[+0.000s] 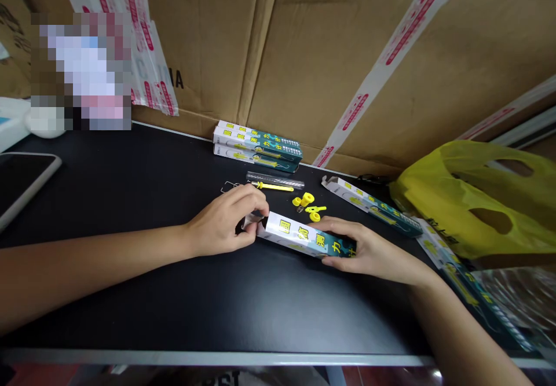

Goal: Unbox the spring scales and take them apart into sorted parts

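Note:
A long white-and-green printed cardboard box (299,236) lies in front of me at a slight slant, yellow characters facing up. My right hand (369,250) grips its green end, thumb on the near side and fingers on the far side. At the white end, the fingers of my left hand (228,218) are pinched at the end flap; the fingertips partly hide it. Just beyond the box are a clear plastic tube (275,180), a yellow rod (278,187), several small yellow plastic parts (308,199), a small spring (300,209) and a bent wire piece (228,187).
Similar boxes are stacked (257,147) at the back against a cardboard wall (208,39). Another box (369,205) with its end flap raised lies right, and one more (471,287) beyond my right wrist. A yellow plastic bag (460,195) is at right, a phone (26,183) at left.

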A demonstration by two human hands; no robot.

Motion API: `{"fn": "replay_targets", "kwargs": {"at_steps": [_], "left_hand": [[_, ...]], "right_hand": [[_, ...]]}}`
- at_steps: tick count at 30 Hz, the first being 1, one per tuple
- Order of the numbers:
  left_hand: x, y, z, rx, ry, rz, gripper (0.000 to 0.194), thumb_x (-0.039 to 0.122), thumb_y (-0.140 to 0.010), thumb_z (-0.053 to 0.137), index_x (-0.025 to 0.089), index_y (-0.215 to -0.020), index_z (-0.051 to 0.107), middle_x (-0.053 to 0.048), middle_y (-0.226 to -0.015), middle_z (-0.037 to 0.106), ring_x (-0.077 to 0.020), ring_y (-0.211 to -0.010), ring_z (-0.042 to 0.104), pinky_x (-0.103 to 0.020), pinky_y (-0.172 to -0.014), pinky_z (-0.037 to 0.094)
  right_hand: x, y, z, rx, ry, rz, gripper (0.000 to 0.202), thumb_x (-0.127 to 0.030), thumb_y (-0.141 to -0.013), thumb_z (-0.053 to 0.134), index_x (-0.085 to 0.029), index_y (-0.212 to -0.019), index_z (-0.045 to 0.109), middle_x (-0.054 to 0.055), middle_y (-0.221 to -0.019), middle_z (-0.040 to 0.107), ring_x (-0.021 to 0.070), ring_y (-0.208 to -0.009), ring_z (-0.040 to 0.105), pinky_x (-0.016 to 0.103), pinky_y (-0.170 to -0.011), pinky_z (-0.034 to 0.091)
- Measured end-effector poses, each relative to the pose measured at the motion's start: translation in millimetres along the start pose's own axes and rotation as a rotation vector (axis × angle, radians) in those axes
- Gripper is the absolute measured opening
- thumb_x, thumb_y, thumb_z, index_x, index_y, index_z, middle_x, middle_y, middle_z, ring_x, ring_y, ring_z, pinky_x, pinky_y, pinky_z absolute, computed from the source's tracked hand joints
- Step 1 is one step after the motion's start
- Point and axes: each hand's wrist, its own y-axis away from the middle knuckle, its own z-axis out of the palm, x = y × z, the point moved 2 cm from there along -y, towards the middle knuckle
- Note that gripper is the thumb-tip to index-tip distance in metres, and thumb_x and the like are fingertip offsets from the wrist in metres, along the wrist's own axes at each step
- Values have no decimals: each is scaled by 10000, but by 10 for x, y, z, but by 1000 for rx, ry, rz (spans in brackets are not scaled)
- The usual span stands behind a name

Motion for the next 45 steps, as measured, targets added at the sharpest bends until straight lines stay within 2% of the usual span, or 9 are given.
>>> {"fn": "replay_targets", "kwargs": {"at_steps": [7,11,16,20,24,30,34,40,45], "left_hand": [[27,17,-34,-35,29,45,92,113,-785,492,155,-790,573,-27,-850,510,-140,-789,486,-290,-745,404],[23,5,-25,-82,-6,61,180,161,-852,468,154,-696,558,-18,-770,519,-129,-723,474,-278,-709,389],[11,-12,-7,-77,-27,15,143,167,-887,466,151,-800,579,-12,-763,540,-123,-729,487,-255,-706,397],[-10,-10,3,-72,-51,-56,80,186,-856,540,151,-916,579,5,-741,523,-124,-729,489,-248,-694,394],[-23,-7,11,-99,-52,-48,102,196,-829,578,150,-919,589,4,-747,535,-125,-730,500,-243,-689,392],[-9,-6,9,-90,-96,74,110,242,-856,569,169,-926,611,17,-706,561,-116,-669,487,-248,-660,369],[-31,-1,23,-144,-79,17,93,260,-842,587,169,-821,590,23,-714,560,-108,-673,495,-243,-672,365],[-68,21,77,-309,-123,-19,70,226,-815,615,197,-876,635,43,-682,561,-118,-655,475,-251,-690,352],[-77,11,88,-360,-117,-65,90,250,-840,610,205,-887,673,41,-670,563,-113,-656,493,-239,-706,372]], "right_hand": [[-14,-5,-12,-1,-27,18,500,-354,-768,673,-231,-1242,574,69,-1215,633,243,-1096,605,362,-937,503],[-23,-1,-10,2,-34,16,504,-351,-769,674,-238,-1249,569,62,-1219,634,240,-1092,609,352,-933,507],[11,24,-18,35,-14,37,537,-366,-767,674,-240,-1275,553,66,-1220,634,247,-1089,612,360,-922,517],[12,28,-28,20,-16,40,524,-369,-766,675,-239,-1261,562,66,-1217,634,248,-1085,612,362,-922,518],[1,16,-35,-16,-23,36,516,-363,-769,673,-223,-1254,563,72,-1226,627,253,-1107,598,369,-945,503],[5,9,-69,-64,-43,34,521,-360,-769,672,-207,-1254,563,82,-1257,608,266,-1157,566,389,-987,471],[-43,16,-85,-116,-57,38,513,-350,-776,661,-208,-1259,559,83,-1267,601,260,-1154,571,382,-985,471],[-154,57,-109,-182,-38,113,522,-358,-791,628,-255,-1287,501,38,-1240,616,217,-1070,620,324,-904,515],[-333,60,-356,-177,224,169,420,-365,-800,611,-292,-1209,552,11,-1046,694,204,-814,682,295,-693,540]]}}
